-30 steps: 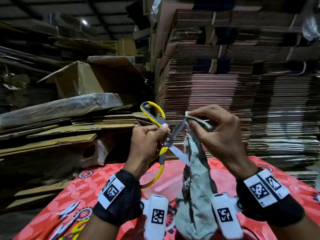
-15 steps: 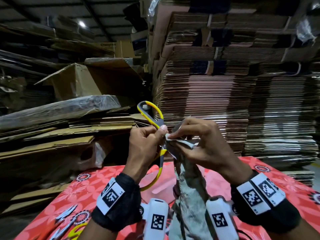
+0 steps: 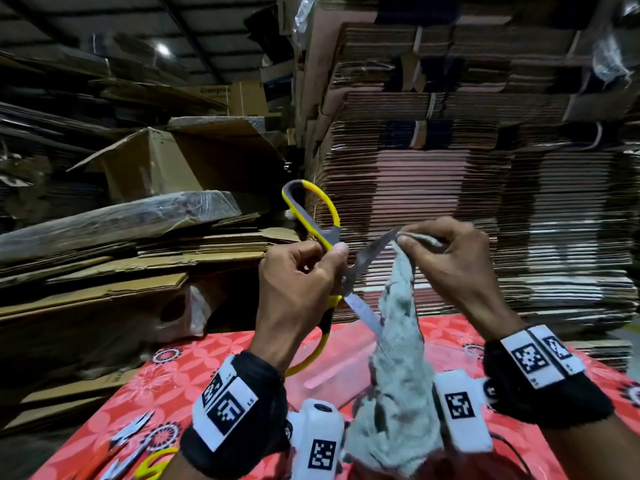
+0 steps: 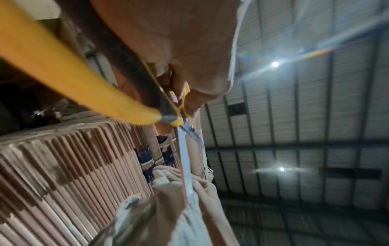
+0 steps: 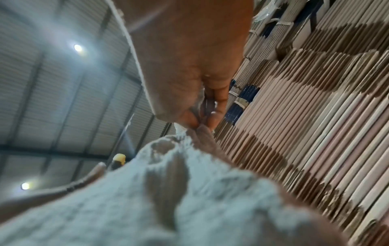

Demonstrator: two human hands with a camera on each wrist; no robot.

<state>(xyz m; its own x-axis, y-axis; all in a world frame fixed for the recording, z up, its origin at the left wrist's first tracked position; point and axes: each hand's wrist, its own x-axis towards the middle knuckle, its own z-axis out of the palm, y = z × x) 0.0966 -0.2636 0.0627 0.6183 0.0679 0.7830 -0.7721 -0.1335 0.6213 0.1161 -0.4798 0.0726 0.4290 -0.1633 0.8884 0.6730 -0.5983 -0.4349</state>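
A red flower-patterned tablecloth (image 3: pixel 180 379) lies nearest, with a second pair of yellow-handled scissors (image 3: pixel 152 460) at its lower left corner. A frayed grey-white cotton rag (image 3: pixel 398 375) hangs down to the cloth between the wrists. The right hand (image 3: pixel 450 268) pinches the rag's top end between thumb and fingertips. The left hand (image 3: pixel 298 292) curls around the large yellow-and-grey-handled steel scissors (image 3: pixel 363 258), held up above the table. The blades are spread, the upper tip touching the pinched rag. Tall stacks of flattened brown cardboard (image 3: pixel 485 202) stand behind.
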